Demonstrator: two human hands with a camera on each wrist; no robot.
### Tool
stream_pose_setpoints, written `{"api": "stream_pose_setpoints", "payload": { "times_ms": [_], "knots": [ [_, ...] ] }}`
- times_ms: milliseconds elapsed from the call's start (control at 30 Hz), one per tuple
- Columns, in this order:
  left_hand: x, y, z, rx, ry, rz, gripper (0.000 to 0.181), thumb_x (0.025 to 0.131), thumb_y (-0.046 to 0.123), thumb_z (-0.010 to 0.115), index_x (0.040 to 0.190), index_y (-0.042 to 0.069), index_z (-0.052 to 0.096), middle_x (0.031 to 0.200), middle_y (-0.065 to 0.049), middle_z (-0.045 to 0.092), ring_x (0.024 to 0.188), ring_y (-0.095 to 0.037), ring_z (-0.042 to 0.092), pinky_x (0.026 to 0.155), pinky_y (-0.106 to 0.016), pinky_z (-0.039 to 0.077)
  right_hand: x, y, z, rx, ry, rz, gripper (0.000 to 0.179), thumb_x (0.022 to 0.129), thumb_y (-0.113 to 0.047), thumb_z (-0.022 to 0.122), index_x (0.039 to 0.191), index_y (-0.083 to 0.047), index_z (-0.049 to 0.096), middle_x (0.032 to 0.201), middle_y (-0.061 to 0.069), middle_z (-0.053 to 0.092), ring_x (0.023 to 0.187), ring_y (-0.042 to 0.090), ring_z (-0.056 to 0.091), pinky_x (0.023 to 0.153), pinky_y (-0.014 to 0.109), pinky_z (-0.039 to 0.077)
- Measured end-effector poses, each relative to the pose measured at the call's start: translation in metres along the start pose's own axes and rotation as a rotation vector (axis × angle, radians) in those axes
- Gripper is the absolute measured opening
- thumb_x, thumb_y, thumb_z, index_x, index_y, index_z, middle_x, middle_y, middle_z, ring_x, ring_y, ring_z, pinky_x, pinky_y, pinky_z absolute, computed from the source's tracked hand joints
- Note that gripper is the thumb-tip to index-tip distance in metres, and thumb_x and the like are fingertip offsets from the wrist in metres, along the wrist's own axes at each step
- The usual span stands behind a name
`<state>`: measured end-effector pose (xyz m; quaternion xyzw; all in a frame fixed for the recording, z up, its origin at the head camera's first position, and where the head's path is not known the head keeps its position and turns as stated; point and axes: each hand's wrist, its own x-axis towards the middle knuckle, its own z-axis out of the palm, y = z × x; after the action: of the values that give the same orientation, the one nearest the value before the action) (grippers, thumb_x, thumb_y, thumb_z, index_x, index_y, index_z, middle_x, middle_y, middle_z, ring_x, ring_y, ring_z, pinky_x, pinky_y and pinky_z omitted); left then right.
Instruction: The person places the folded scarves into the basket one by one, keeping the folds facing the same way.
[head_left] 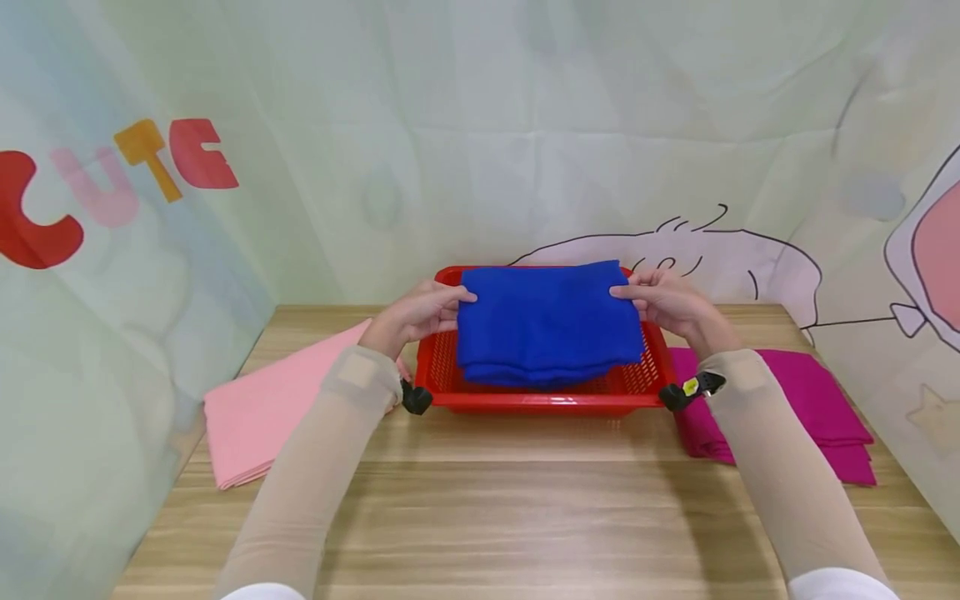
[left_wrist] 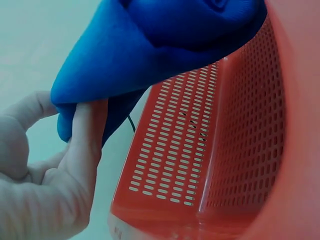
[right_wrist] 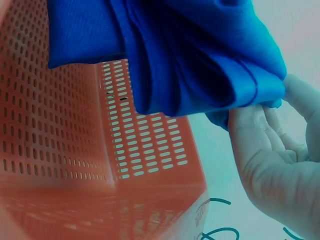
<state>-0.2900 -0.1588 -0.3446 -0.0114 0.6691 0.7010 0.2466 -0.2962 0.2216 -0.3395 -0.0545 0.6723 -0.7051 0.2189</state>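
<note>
1. Your left hand (head_left: 423, 312) and right hand (head_left: 670, 302) pinched opposite ends of the folded blue cloth (head_left: 547, 321), the fingers (left_wrist: 87, 135) narrowed on its edges.
2. The cloth hung over the red perforated basket (head_left: 555, 401) on the bench (head_left: 510, 517), between the pink cloth (head_left: 288, 404) and magenta cloth (head_left: 813, 396).
3. You were probably mid-transfer; whether in or out, I couldn't tell.
4. The next move likely called for both ends level, folds stacked.

Creased pale-green cloth walls (head_left: 465, 167) behind and beside wood-grained table (head_left: 525, 508). Left: red, pink, orange letters (head_left: 142, 143) spelling CUTE. Right: pink balloon (head_left: 942, 254), faint star (head_left: 937, 418). Soft shadows (head_left: 693, 508) on table.
</note>
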Motion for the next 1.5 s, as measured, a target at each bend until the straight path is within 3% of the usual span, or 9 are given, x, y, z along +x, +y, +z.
{"api": "stream_pose_setpoints", "payload": {
  "times_ms": [233, 433, 800, 1000, 1100, 1300, 1500],
  "knots": [
    [0.001, -0.001, 0.001, 0.057, 0.012, -0.021, 0.017, 0.099, 0.013, 0.06, 0.095, 0.004, 0.074, 0.075, -0.005, 0.06, 0.065, -0.016, 0.059, 0.073, -0.024, 0.059, 0.004, 0.003, 0.0, -0.041, 0.031, 0.053, 0.02, 0.097, -0.012, 0.066, 0.077, -0.01, 0.066, 0.063, 0.002, 0.057, 0.057, 0.011, 0.053, 0.066, 0.021, 0.055],
    [0.003, -0.001, 0.001, 0.097, 0.013, -0.037, 0.025, 0.1, 0.015, 0.059, 0.116, -0.003, 0.067, 0.085, -0.008, 0.06, 0.071, -0.017, 0.062, 0.072, -0.023, 0.058, 0.007, 0.004, 0.002, -0.071, 0.015, 0.077, 0.026, 0.097, -0.013, 0.066, 0.072, -0.011, 0.062, 0.061, 0.002, 0.052, 0.056, 0.012, 0.049, 0.064, 0.021, 0.052],
    [0.011, -0.003, 0.001, 0.119, 0.03, -0.071, 0.027, 0.099, 0.017, 0.061, 0.118, -0.002, 0.065, 0.094, -0.009, 0.061, 0.078, -0.017, 0.064, 0.08, -0.025, 0.058, 0.013, 0.004, 0.003, -0.118, 0.054, 0.09, 0.027, 0.095, -0.015, 0.069, 0.071, -0.012, 0.058, 0.061, 0.001, 0.049, 0.057, 0.011, 0.047, 0.063, 0.019, 0.05],
    [0.015, -0.004, -0.001, 0.124, 0.039, -0.065, 0.028, 0.1, 0.017, 0.06, 0.119, -0.002, 0.065, 0.093, -0.008, 0.06, 0.076, -0.016, 0.063, 0.075, -0.023, 0.058, 0.016, 0.005, 0.003, -0.147, 0.087, 0.098, 0.027, 0.093, -0.018, 0.073, 0.071, -0.013, 0.058, 0.062, 0.0, 0.048, 0.057, 0.011, 0.045, 0.063, 0.018, 0.047],
    [0.018, -0.003, 0.0, 0.113, 0.04, -0.069, 0.023, 0.099, 0.017, 0.062, 0.113, -0.001, 0.065, 0.09, -0.008, 0.061, 0.073, -0.016, 0.064, 0.074, -0.023, 0.058, 0.017, 0.005, 0.002, -0.152, 0.095, 0.105, 0.026, 0.093, -0.017, 0.072, 0.071, -0.013, 0.058, 0.062, 0.0, 0.047, 0.057, 0.011, 0.044, 0.062, 0.018, 0.046],
    [0.02, -0.003, 0.002, 0.087, 0.038, -0.087, 0.02, 0.098, 0.016, 0.063, 0.108, -0.001, 0.065, 0.094, -0.01, 0.059, 0.074, -0.016, 0.065, 0.075, -0.024, 0.059, 0.018, 0.005, 0.001, -0.139, 0.079, 0.12, 0.027, 0.094, -0.013, 0.071, 0.069, -0.012, 0.059, 0.061, 0.0, 0.047, 0.057, 0.011, 0.044, 0.062, 0.019, 0.046],
    [0.02, 0.0, 0.005, 0.121, 0.044, -0.109, 0.023, 0.097, 0.016, 0.065, 0.112, -0.002, 0.065, 0.1, -0.012, 0.064, 0.079, -0.018, 0.069, 0.079, -0.027, 0.058, 0.019, 0.006, 0.001, -0.141, 0.064, 0.128, 0.028, 0.095, -0.012, 0.069, 0.069, -0.011, 0.06, 0.063, 0.001, 0.051, 0.057, 0.012, 0.046, 0.066, 0.02, 0.052]
  ]
}}
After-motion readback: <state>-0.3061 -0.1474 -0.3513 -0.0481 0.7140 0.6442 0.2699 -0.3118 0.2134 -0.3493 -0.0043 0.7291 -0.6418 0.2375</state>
